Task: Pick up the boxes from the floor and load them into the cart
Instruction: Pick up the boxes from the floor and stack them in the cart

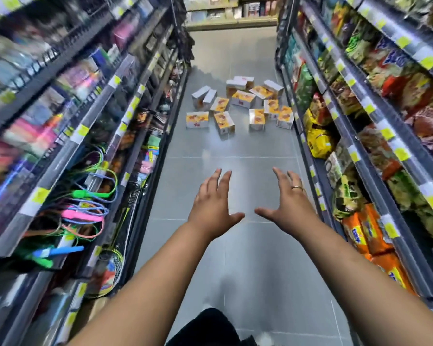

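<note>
Several small white boxes with orange and yellow print (243, 99) lie scattered across the grey tiled floor, some way ahead down a shop aisle. Some lie flat, others stand on an edge or lean on one another. My left hand (214, 204) and my right hand (289, 201) are stretched out in front of me, palms down, fingers spread, holding nothing. A ring shows on my right hand. Both hands are well short of the boxes. No cart is in view.
Tall shelves hem in the aisle. The left shelf (90, 136) holds coloured skipping ropes and small goods. The right shelf (360, 136) holds snack packets. A cross shelf (233, 13) closes the far end. Grey floor (235, 156) lies between me and the boxes.
</note>
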Demonstrator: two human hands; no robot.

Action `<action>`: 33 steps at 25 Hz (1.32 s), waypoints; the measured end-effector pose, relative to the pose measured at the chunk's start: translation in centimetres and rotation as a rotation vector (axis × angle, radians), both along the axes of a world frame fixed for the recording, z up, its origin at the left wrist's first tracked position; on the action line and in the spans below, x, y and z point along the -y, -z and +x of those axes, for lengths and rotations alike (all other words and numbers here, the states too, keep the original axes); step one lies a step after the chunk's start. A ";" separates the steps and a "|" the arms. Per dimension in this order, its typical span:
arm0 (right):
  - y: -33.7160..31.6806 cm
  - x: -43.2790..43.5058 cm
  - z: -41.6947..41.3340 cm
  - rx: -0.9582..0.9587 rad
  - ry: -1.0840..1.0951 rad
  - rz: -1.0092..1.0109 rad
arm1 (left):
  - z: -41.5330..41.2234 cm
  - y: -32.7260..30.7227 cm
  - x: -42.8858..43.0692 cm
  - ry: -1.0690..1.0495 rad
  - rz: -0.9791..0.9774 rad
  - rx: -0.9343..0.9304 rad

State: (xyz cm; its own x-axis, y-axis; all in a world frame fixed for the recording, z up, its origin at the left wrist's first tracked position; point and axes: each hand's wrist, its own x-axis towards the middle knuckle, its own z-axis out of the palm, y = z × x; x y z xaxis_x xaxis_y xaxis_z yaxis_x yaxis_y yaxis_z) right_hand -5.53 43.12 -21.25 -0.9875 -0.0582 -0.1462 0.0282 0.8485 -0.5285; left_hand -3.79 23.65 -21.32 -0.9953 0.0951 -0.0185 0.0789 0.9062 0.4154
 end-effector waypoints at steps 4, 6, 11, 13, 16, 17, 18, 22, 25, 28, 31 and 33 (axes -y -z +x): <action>0.8 2.4 -6.5 0.022 -0.048 -0.015 | -6.0 0.4 2.6 -0.054 0.005 0.017; 1.2 3.7 -10.9 0.031 -0.065 -0.004 | -10.4 0.9 4.2 -0.069 0.004 0.029; 1.7 7.6 -23.2 0.035 -0.051 0.026 | -23.6 1.5 8.1 -0.070 0.022 0.033; 1.6 9.2 -26.9 0.052 -0.055 0.047 | -27.5 1.4 9.5 -0.057 0.018 0.059; 1.7 11.5 -32.9 0.045 -0.027 0.026 | -34.5 1.3 11.9 -0.024 -0.018 0.060; 1.7 11.9 -34.6 0.055 -0.021 0.023 | -36.7 1.3 12.5 -0.015 -0.031 0.064; 1.9 12.1 -36.5 0.063 -0.018 0.018 | -38.8 1.4 12.9 -0.010 -0.036 0.058; 2.9 11.6 -44.6 0.069 -0.006 0.034 | -46.8 2.3 13.0 0.009 -0.031 0.060; 4.0 11.2 -52.6 0.072 -0.029 0.030 | -54.2 3.3 12.5 -0.031 -0.035 0.065; 4.2 10.6 -61.5 0.053 -0.088 0.043 | -62.2 3.6 11.8 -0.083 -0.038 0.062; 2.9 9.9 -70.0 0.045 -0.172 0.058 | -69.6 2.7 10.9 -0.132 -0.019 0.058; 1.6 9.7 -76.0 0.016 -0.220 0.063 | -74.7 1.7 10.6 -0.168 -0.001 0.025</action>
